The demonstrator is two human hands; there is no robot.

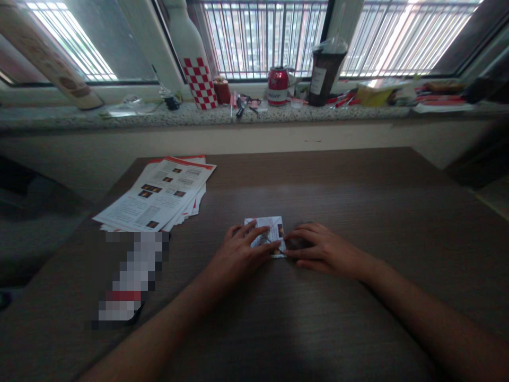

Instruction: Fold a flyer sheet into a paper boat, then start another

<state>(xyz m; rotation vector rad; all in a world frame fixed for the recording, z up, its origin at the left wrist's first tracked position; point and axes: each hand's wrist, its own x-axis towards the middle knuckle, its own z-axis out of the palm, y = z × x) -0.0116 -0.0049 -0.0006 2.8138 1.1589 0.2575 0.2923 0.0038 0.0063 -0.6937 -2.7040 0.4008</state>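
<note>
A small folded sheet of printed paper [277, 225] lies on the brown table [338, 185], with crease lines and small dark pictures on it. My left hand [244, 246] rests on its left and lower part, fingers stretched out and spread over the paper. Along the paper's right edge sits my right hand [318, 246], its fingers apart and extended, the tips at the edge. The left hand hides part of the folded paper.
A stack of printed sheets [159, 193] lies at the table's back left, with a pixelated object [131, 276] below it. On the windowsill [139, 121] stand a checkered white bottle [199, 79], a red can [277, 87], a dark cup [324, 74] and small clutter.
</note>
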